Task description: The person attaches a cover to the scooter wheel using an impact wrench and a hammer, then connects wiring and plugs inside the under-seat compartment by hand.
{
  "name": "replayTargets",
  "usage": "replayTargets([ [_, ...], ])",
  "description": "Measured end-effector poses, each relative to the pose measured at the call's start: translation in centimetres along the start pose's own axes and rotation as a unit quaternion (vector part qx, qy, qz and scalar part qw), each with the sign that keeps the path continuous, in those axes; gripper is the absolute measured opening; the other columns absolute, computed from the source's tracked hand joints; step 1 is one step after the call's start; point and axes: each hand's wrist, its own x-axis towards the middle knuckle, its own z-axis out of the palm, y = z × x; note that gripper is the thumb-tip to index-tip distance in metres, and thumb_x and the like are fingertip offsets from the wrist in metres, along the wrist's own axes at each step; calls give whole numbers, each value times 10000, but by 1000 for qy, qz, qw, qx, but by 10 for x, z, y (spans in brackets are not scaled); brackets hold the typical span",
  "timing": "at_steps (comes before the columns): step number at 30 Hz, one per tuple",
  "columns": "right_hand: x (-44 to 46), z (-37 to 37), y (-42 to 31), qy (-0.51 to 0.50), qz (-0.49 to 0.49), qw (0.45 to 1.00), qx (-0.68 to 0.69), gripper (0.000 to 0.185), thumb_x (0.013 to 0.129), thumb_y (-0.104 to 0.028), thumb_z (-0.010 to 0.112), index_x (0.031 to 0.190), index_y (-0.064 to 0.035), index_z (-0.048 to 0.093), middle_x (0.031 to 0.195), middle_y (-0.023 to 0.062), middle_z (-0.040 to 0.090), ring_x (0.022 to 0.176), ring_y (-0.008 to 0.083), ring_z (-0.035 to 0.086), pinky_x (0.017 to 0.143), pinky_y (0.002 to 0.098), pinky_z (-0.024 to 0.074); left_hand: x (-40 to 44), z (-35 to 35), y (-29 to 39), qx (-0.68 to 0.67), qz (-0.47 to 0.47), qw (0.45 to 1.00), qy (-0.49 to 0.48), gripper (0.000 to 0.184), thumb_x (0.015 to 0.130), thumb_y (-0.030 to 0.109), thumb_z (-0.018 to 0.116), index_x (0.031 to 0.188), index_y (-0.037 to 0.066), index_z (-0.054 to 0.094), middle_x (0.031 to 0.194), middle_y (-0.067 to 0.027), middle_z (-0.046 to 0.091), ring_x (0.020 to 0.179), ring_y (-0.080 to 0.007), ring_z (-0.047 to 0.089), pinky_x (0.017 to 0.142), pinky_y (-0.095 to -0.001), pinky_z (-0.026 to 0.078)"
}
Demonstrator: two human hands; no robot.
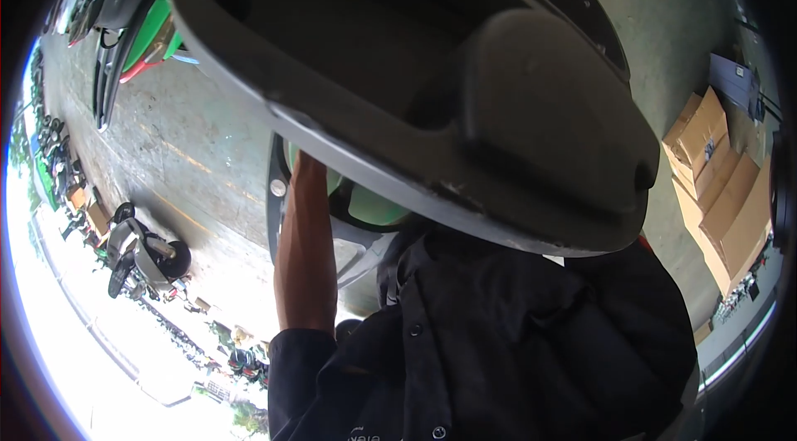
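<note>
A large dark grey moulded part fills the upper middle of the head view, close to the camera, with a deep hollow and a raised rounded section. Below its left edge my bare left forearm reaches up from a dark sleeve. The fingers of my left hand are hidden behind the part, so its grip cannot be seen. Past the forearm is a dark-framed piece with pale green openings. My right hand does not show anywhere.
Opened cardboard boxes stand at the right, near a blue-grey bin. Dark, green and red panels are at the upper left. A grey wheeled machine part rests on the concrete floor, with cluttered items beyond.
</note>
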Motion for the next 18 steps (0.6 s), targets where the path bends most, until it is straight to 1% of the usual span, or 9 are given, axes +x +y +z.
replayTargets([
  [7,15,24,25,-26,-14,997,-74,280,917,-209,592,1106,-2,605,984,179,666,974,335,644,872,418,490,13,-11,-12,-1,-24,999,-34,224,905,216,601,1036,49,669,836,-74,706,702,-190,692,575,-258,586],
  [9,17,40,45,-39,-32,991,-122,281,918,-211,591,1106,-2,605,984,180,666,975,335,644,872,419,490,29,-19,-24,-29,-45,995,-84,201,894,162,565,999,27,670,824,-78,708,681,-183,681,579,-273,581],
  [10,20,49,56,-44,-47,986,-152,282,918,-212,591,1106,-2,605,984,180,666,975,336,644,872,419,489,-11,-1,-2,-86,-6,992,-87,206,883,144,558,1000,14,666,832,-86,709,686,-191,680,598,-290,584],
  [11,21,59,68,-50,-75,976,-200,283,918,-213,591,1106,-2,605,984,180,666,975,336,644,872,419,489,-16,2,-4,-101,2,991,-87,211,874,134,556,1005,10,665,843,-92,710,695,-198,681,616,-304,584],
  [12,23,66,82,-47,-114,959,-256,283,919,-214,590,1106,-2,605,984,181,666,975,337,644,872,419,489,-21,6,-6,-115,11,989,-88,217,866,125,554,1011,7,663,854,-98,711,704,-205,681,634,-318,585],
  [13,25,75,95,-39,-152,937,-313,284,919,-215,590,1107,-2,605,984,181,666,975,337,643,872,420,489,19,-9,-29,-88,-12,993,-82,225,858,125,557,1020,12,663,868,-103,712,717,-212,683,651,-328,584],
  [14,29,82,107,-24,-196,907,-373,285,919,-216,590,1107,-2,605,984,181,666,975,337,643,873,420,489,25,-11,-32,-87,6,993,-82,225,858,125,557,1020,12,663,868,-103,712,717,-212,683,651,-328,584],
  [16,36,91,124,21,-271,832,-483,286,920,-218,589,1107,-2,605,984,181,666,975,338,643,873,420,489,31,-11,-27,-15,-29,996,-86,236,913,217,630,1055,33,667,947,-109,718,796,-218,696,665,-335,601],
  [18,42,96,134,58,-309,775,-548,288,921,-221,589,1107,-2,605,984,182,666,976,339,643,873,421,489,15,-2,-9,-2,-19,997,-78,197,893,171,612,1019,31,669,903,-108,712,769,-218,692,647,-331,596],
])
